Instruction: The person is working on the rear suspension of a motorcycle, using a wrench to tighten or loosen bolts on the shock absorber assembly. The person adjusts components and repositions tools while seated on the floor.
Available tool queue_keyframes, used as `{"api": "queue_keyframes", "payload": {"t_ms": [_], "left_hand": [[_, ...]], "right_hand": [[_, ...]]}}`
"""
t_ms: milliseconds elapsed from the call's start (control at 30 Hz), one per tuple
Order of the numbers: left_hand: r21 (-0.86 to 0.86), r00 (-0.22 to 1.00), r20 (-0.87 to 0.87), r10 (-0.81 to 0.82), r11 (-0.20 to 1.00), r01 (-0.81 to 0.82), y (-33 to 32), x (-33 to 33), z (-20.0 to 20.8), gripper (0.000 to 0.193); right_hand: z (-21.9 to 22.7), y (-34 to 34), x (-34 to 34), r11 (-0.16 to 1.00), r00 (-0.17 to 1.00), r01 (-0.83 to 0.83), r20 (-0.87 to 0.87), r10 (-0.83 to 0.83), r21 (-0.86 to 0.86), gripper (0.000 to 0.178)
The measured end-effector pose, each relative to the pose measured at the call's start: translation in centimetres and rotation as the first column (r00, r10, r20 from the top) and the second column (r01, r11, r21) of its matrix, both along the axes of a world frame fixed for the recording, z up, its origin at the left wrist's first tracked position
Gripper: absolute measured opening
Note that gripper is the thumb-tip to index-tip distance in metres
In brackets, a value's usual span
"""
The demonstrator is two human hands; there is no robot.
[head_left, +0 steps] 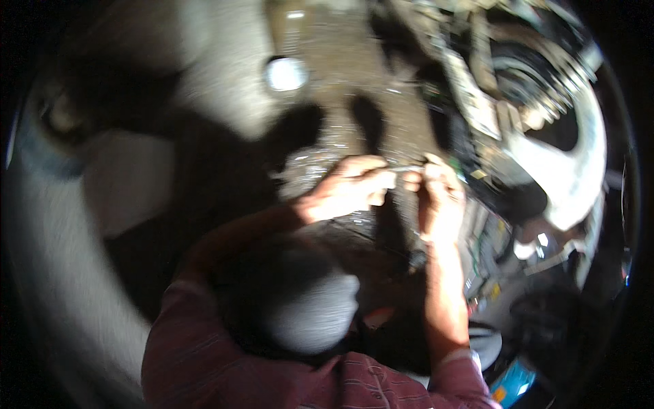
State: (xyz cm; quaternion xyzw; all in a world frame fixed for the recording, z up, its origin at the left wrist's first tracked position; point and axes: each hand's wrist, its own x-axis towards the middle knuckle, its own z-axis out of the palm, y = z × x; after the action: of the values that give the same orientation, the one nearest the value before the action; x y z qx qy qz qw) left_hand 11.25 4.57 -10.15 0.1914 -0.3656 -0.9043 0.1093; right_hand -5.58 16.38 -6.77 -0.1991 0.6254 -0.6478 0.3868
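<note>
In front of me, a thin, light-coloured rod [407, 168] spans the gap between my two hands. My left hand [352, 183] pinches one end, its fingers curled and brightly lit. At the other end, the fingertips of my right hand [441, 198] are closed round the rod. Motion blur and glare hide what kind of part it is. Just right of my right hand stands a machine with a coil spring [545, 109] and a large, pale curved part [560, 160].
A bright round lamp-like disc [286, 73] lies ahead on the brown, wet-looking ground [334, 51]. Small mixed items [487, 286] lie right of my right forearm. A turquoise object [514, 382] is at lower right. A dark grey rounded shape [306, 300] sits between my arms.
</note>
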Motion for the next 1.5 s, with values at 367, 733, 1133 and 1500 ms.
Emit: {"api": "queue_keyframes", "payload": {"t_ms": [367, 733, 1133, 1500], "left_hand": [[-0.276, 0.998, -0.063, -0.008, 0.961, -0.010, -2.2, -2.7, 4.0, 0.020], [-0.452, 0.983, -0.183, 0.009, 0.887, -0.092, -4.3, -5.5, 5.6, 0.023], [-0.483, 0.988, -0.151, 0.039, 0.869, -0.108, -4.9, -7.1, 6.1, 0.023], [-0.595, 0.993, -0.076, 0.085, 0.796, -0.114, -4.3, -9.4, 8.3, 0.026]], "right_hand": [[5.9, 1.1, -2.3, 0.976, 0.994, 0.105, 0.037, -0.100, -0.191, 0.028], [9.0, 2.2, -8.0, 0.918, 0.887, 0.353, -0.246, -0.390, -0.179, 0.019], [9.0, 1.7, -9.1, 0.926, 0.843, 0.338, -0.384, -0.377, -0.168, 0.020], [8.9, 1.7, -9.3, 0.938, 0.820, 0.319, -0.458, -0.344, -0.134, 0.024]]}}
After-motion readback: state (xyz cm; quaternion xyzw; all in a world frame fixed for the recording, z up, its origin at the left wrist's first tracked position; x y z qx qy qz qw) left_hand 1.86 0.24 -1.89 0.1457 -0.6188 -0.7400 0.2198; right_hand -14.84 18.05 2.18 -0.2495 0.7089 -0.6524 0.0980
